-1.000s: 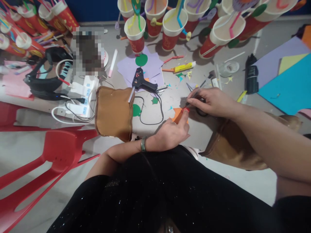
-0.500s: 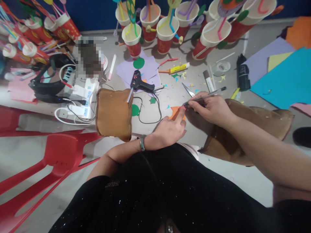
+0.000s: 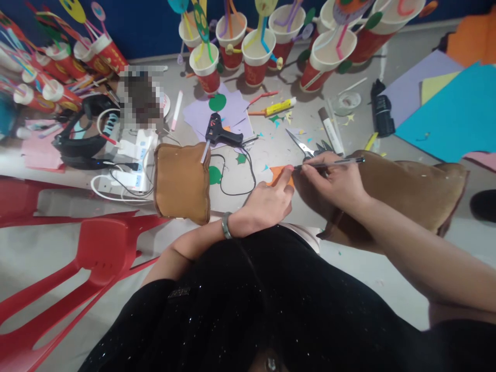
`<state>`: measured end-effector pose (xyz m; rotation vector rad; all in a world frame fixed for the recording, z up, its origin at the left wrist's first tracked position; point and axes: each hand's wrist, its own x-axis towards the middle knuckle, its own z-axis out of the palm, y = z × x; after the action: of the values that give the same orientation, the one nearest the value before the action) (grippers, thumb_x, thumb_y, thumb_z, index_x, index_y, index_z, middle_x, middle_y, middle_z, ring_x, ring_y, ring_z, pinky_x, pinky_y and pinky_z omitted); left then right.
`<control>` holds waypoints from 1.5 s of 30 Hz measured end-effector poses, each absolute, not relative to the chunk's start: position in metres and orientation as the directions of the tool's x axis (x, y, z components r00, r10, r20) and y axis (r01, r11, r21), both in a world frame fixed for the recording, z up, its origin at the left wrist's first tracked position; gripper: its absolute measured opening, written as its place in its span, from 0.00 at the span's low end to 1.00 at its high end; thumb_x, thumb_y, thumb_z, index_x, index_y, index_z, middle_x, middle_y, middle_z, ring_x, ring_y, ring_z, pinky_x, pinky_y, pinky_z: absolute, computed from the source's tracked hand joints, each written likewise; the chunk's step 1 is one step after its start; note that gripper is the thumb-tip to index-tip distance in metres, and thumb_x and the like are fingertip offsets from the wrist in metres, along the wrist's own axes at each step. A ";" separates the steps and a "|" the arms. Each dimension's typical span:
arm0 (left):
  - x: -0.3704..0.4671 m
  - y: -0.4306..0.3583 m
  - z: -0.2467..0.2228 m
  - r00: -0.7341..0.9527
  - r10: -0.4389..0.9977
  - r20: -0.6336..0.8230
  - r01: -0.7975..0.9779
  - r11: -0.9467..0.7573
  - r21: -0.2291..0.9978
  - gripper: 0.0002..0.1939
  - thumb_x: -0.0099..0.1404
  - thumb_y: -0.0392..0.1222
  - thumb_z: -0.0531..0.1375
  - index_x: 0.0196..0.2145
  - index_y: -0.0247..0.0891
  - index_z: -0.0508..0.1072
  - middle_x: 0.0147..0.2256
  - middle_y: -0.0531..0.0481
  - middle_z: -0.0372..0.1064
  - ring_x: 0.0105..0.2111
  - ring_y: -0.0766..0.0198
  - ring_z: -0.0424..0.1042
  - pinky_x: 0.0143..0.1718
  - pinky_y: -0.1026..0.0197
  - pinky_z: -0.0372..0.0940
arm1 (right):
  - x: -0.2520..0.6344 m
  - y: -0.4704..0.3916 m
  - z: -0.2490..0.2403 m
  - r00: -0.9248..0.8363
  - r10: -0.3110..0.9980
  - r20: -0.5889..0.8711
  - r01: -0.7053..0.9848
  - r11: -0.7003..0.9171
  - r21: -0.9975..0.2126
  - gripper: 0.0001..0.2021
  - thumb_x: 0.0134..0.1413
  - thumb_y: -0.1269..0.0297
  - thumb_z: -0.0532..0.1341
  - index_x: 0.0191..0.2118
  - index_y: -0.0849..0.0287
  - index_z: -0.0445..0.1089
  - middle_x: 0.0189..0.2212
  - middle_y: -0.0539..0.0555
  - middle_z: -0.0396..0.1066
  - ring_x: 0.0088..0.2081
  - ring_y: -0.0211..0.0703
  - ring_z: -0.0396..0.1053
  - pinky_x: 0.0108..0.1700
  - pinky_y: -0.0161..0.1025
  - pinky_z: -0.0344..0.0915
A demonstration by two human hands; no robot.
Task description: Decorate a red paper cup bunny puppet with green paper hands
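My left hand (image 3: pixel 269 204) rests at the table edge, its index finger stretched onto a small piece of orange paper (image 3: pixel 276 173) and the other fingers curled under. A small red spot shows at that fingertip; I cannot tell what it is. In my right hand (image 3: pixel 341 181) is a slim dark pen (image 3: pixel 351 161), pinched with its tip at the paper's right edge, close to the left fingertip. Scissors (image 3: pixel 304 146) lie just beyond the right hand, partly hidden by it. A glue gun (image 3: pixel 225 135) with its black cord lies left of the paper.
Red paper cups (image 3: pixel 253 64) with straw figures stand along the back. Brown cushions (image 3: pixel 182 181) lie at the table edge on both sides. At right are coloured sheets (image 3: pixel 453 121); at left, a power strip (image 3: pixel 142 155) and a red chair (image 3: pixel 103 248). Paper scraps lie about.
The right hand has shifted slightly, and the pen lies at a flatter angle. More of the scissors shows now. The left finger still presses the orange paper.
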<state>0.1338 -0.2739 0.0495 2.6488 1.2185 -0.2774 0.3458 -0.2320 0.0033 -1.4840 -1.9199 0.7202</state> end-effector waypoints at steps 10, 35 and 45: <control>0.130 -0.273 0.045 0.648 0.722 -0.243 0.760 -0.636 0.133 0.25 0.80 0.34 0.54 0.70 0.34 0.77 0.83 0.32 0.51 0.44 0.58 0.82 0.47 0.51 0.74 | 0.338 -0.260 0.001 -0.178 0.971 0.159 0.708 0.239 -0.664 0.07 0.72 0.56 0.62 0.40 0.50 0.71 0.38 0.59 0.85 0.40 0.57 0.83 0.44 0.52 0.77; 0.121 -0.267 0.048 0.623 0.723 -0.298 0.782 -0.579 0.229 0.26 0.78 0.31 0.55 0.69 0.38 0.76 0.83 0.41 0.54 0.55 0.57 0.82 0.55 0.52 0.76 | 0.335 -0.265 -0.022 -0.351 0.877 0.329 0.597 0.480 -0.643 0.11 0.77 0.53 0.57 0.42 0.46 0.74 0.39 0.55 0.86 0.38 0.56 0.83 0.49 0.62 0.78; 0.122 -0.266 0.045 0.613 0.716 -0.333 0.790 -0.568 0.233 0.23 0.78 0.31 0.56 0.66 0.38 0.78 0.84 0.41 0.51 0.54 0.56 0.82 0.54 0.51 0.75 | 0.343 -0.265 -0.025 -0.312 0.745 0.589 0.569 0.643 -0.513 0.04 0.74 0.67 0.66 0.47 0.48 0.75 0.34 0.50 0.83 0.32 0.48 0.80 0.43 0.51 0.79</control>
<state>0.1217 -0.2660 0.0450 2.4834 1.2088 -0.2851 0.3435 -0.2646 -0.0246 -1.0251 -2.0121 0.2632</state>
